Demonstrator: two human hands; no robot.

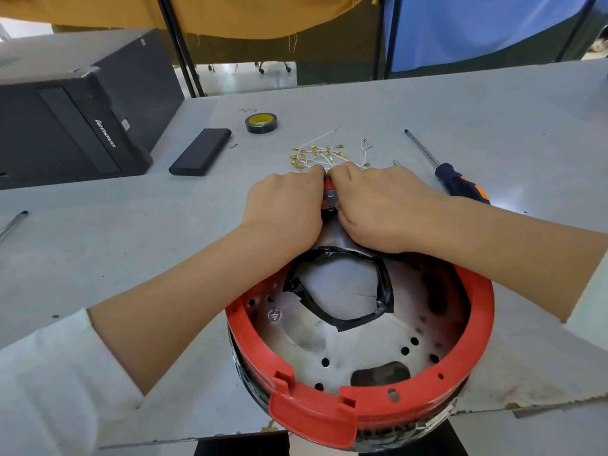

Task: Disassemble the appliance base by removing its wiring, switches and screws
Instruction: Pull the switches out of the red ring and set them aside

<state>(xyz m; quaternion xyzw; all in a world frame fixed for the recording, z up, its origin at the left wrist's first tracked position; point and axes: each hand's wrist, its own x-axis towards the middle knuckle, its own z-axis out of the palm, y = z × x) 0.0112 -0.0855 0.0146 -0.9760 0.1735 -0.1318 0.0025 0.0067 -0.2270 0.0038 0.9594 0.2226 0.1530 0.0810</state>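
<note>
**Both hands work a small part at the far rim of the base**

At the upper left of the frame a black computer case lies on the tabletop, with a flat black bar beside it and a tape roll a little further right. Near the middle, a heap of white wires with brass terminals lies loose, so I judge the wiring step is mostly done.

The left hand and the right hand meet at the far edge of the base. The fingers of both hands are curled around a small switch part, red and metal, and pinch it from two sides. The step in hand is probably to pull this switch free. The next move seems to need a firm, steady pull or wiggle away from the rim; how the part is fixed is hidden by the hands.

The base sits in the lower middle of the frame, with its open side up and its red ring on top. It is round, so it has no clear long axis; its red tab points to the lower edge of the frame.

At the right a screwdriver lies untouched, tip toward the upper left.
</note>
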